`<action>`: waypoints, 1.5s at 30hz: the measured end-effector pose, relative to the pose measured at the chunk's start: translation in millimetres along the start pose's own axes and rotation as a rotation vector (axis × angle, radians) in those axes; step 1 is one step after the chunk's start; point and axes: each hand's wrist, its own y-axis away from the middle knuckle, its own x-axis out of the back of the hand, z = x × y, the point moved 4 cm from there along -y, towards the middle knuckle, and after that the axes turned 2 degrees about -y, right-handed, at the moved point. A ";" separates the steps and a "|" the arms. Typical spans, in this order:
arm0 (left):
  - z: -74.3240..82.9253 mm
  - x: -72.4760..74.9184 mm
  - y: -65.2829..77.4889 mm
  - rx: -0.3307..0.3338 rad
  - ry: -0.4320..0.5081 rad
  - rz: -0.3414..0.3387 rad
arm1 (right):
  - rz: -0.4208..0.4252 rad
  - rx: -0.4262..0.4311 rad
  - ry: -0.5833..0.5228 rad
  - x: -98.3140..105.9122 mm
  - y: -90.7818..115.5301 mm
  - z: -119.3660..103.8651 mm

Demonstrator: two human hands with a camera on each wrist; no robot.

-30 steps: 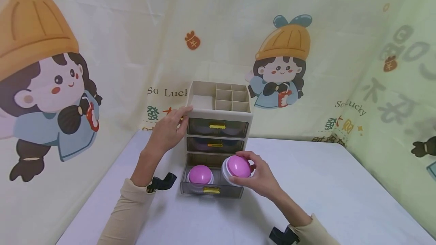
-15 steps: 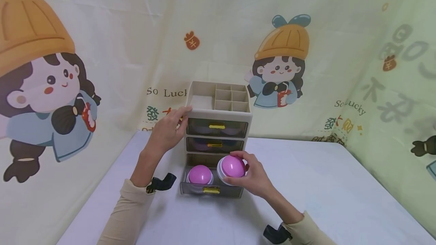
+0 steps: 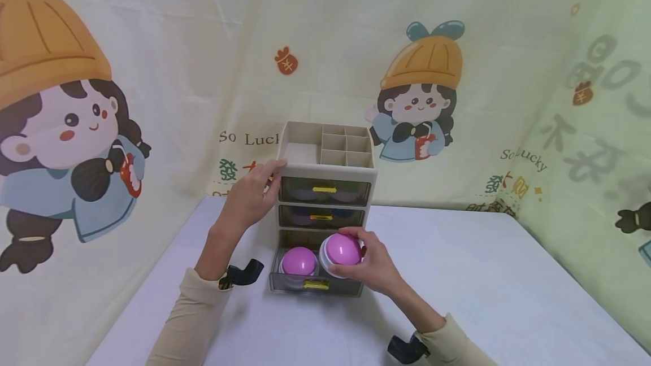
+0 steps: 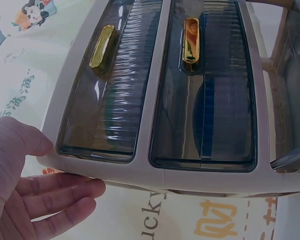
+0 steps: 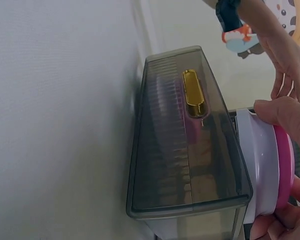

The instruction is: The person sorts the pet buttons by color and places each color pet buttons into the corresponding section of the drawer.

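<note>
A cream mini drawer cabinet (image 3: 325,172) stands on the table, its smoky bottom drawer (image 3: 333,287) pulled out. My left hand (image 3: 252,194) holds the cabinet's upper left corner; in the left wrist view the thumb lies on the front edge and the fingers (image 4: 65,202) go round the side. With thumb and fingers my right hand (image 3: 373,261) grips a round white piece with a pink domed top (image 3: 342,250), tilted over the right half of the bottom drawer. In the right wrist view its white body (image 5: 259,165) overlaps the drawer. A matching pink-domed piece (image 3: 299,261) sits in the left half.
Two upper drawers (image 3: 325,190) with gold handles are closed, and dark round shapes show through their fronts. An open divided tray (image 3: 303,146) tops the cabinet. White cloth (image 3: 458,281) covers the table, and a printed curtain (image 3: 330,72) hangs behind.
My right hand has moved a little to the left with the pink-domed piece, bringing it further over the open drawer. My left hand stays on the cabinet corner.
</note>
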 end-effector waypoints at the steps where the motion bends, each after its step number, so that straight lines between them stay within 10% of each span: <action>1: 0.0 0.2 0.1 -0.003 -0.001 0.004 | -0.002 0.003 0.001 -1.0 -0.6 0.1; 17: -0.2 -0.7 1.1 -0.027 -0.009 0.025 | -0.016 0.050 0.085 -4.3 -4.1 9.4; 45: 1.6 -0.2 0.8 -0.010 -0.002 0.004 | 0.000 -0.077 -0.299 2.4 11.6 3.9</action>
